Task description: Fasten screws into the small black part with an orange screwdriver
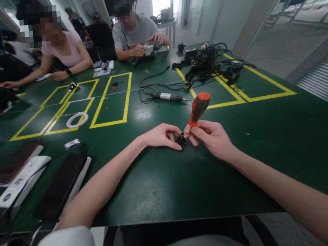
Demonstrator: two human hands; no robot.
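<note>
My left hand (163,135) pinches a small black part (180,140) between thumb and fingers, low over the green table (146,178). Its exact kind is too small to make out. My right hand (212,137) is closed on the shaft end of a screwdriver (200,107) with a red and black handle. The handle leans up and to the right. Fingers of my right hand hide the tip, which points down near the black part. Beyond my hands lies a grey and black pen-shaped power tool (166,96) with a cord.
Tangled black cables (207,60) cover the back right. Yellow tape (108,124) marks rectangles on the table, with a white ring-shaped roll (77,119) on the left. Power banks (63,185) and a white power strip (22,181) lie near left. Other people sit across.
</note>
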